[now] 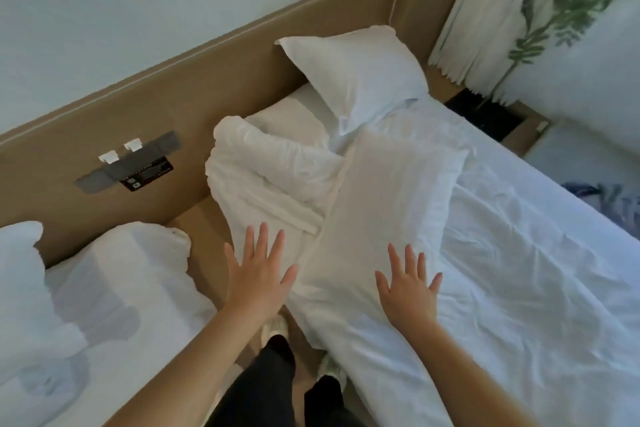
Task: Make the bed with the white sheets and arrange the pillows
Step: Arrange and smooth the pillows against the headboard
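The bed is covered by a wrinkled white sheet (512,274). One white pillow (356,76) leans against the tan headboard (207,87) at the far corner. A second white pillow (391,198) lies flat near the bed's edge. A bunched white duvet (263,170) lies piled beside it at the head of the bed. My left hand (258,274) is spread flat with straight fingers over the duvet's lower edge. My right hand (407,284) is spread flat over the near end of the flat pillow. Neither hand grips anything.
A second bed with white pillows (114,274) stands at the left across a narrow floor gap. A grey switch panel (135,163) is on the headboard. White curtains (485,10) with a leaf pattern hang at the right. My legs and shoes (277,333) stand in the gap.
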